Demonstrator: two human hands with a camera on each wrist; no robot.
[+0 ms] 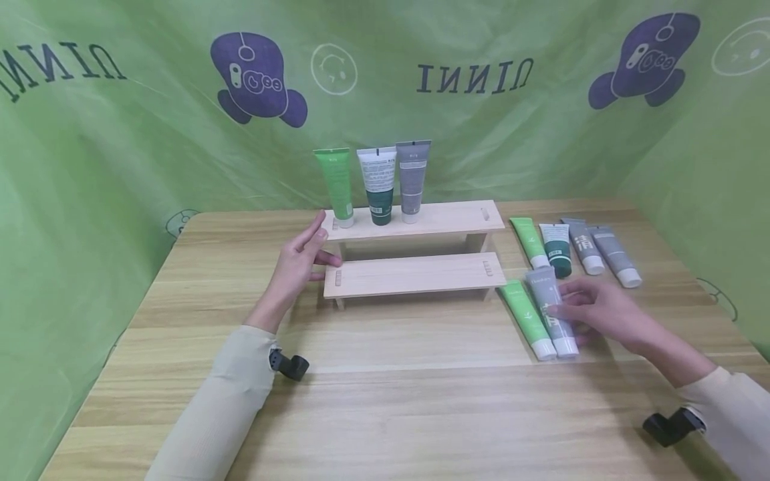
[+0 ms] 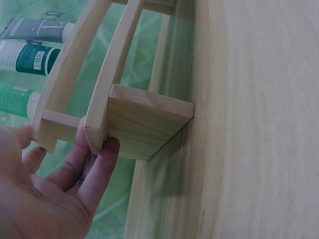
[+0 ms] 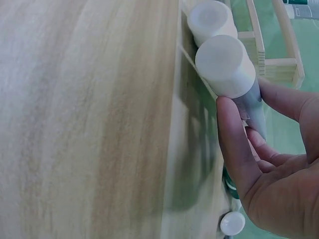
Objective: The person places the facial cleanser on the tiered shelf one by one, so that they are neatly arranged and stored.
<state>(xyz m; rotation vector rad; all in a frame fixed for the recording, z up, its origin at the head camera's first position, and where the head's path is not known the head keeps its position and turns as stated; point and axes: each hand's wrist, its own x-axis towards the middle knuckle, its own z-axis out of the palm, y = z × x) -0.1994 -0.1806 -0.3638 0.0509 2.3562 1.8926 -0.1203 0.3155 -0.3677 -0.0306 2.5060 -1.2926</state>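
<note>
A two-step wooden stand (image 1: pixel 415 274) is on the table, its back step holding a green tube (image 1: pixel 338 184), a white-and-dark-green tube (image 1: pixel 379 184) and a grey tube (image 1: pixel 412 180), caps down. My left hand (image 1: pixel 295 264) touches the stand's left end with fairly straight fingers; in the left wrist view the fingertips (image 2: pixel 104 154) lie at the end of the front board. With thumb and fingers my right hand (image 1: pixel 601 310) grips the sides of another grey tube (image 1: pixel 553 310). That tube's white cap (image 3: pixel 225 64) faces the right wrist camera. Close beside it lies a green tube (image 1: pixel 525 314).
Behind the right hand lie a green tube (image 1: pixel 529 240), a white-and-dark-green tube (image 1: pixel 556 247) and two grey tubes (image 1: pixel 582 244), right of the stand. A green printed cloth (image 1: pixel 385 40) hangs behind and beside the wooden table (image 1: pixel 385 414).
</note>
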